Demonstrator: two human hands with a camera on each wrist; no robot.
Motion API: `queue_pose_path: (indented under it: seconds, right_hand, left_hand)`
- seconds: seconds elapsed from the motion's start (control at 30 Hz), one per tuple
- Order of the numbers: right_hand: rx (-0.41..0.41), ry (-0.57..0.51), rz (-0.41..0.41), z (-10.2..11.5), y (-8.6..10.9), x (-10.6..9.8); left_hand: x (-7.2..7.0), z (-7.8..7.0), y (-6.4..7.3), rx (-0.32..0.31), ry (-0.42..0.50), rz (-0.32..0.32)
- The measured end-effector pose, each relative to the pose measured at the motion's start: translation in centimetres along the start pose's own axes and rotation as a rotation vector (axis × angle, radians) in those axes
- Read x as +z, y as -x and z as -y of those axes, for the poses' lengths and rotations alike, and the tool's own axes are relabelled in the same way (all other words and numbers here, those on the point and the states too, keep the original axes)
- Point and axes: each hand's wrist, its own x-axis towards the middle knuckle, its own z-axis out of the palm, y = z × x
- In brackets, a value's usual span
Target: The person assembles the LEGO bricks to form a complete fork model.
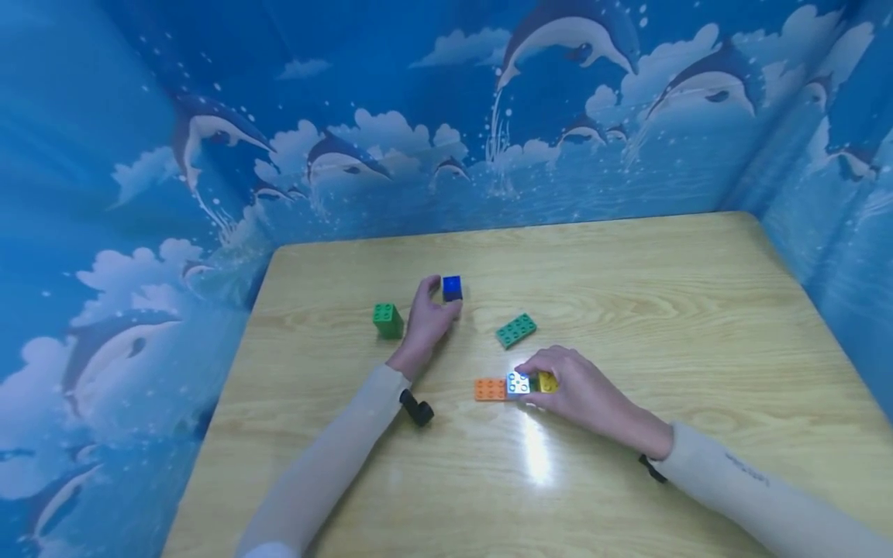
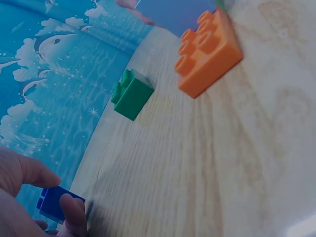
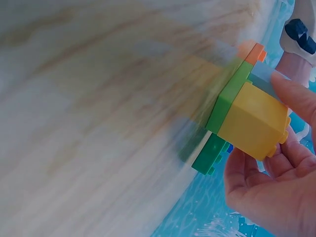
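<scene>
Across the surface (image 1: pixel 663 294): green blocks (image 1: pixel 516 332) apart, likely kept within reach.
Right hand (image 1: pixel 579 387): pinches the light blue block (image 1: pixel 518 384) beside the orange block (image 1: pixel 490 390), probably steadying it.
Left hand (image 1: pixel 427 319): curves around the dark blue block (image 1: pixel 452 288); whether gripping, cannot tell.

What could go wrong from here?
The upright green block stands close to the left hand, so a sideways sweep might topple it. The left fingers, beside the dark blue block, could nudge it away. The right hand, pinching the light blue block, might shift the adjoining orange brick.
</scene>
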Motion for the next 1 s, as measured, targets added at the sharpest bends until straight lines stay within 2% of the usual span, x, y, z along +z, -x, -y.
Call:
queue_pose_path:
  seconds: [0.3,0.47,0.57,0.8,1.0]
  right_hand:
    - [0.010,-0.001,-0.004,0.0,0.1,0.1]
    - [0.002,-0.001,0.007,0.0,0.0,-0.1]
    - [0.000,0.002,0.008,0.0,0.0,-0.1]
    - [0.010,0.003,0.002,0.1,0.1,-0.3]
    - [0.017,0.002,0.011,0.1,0.0,-0.2]
  left_hand:
    - [0.7,-0.3,-1.3,0.001,0.101,-0.006]
    - [1.0,-0.3,-1.4,-0.031,0.165,-0.035]
    - [1.0,-0.3,-1.4,-0.035,0.168,-0.045]
    - [0.9,-0.2,-1.4,-0.010,0.157,-0.020]
    - [0.7,-0.1,-1.2,-0.026,0.140,-0.011]
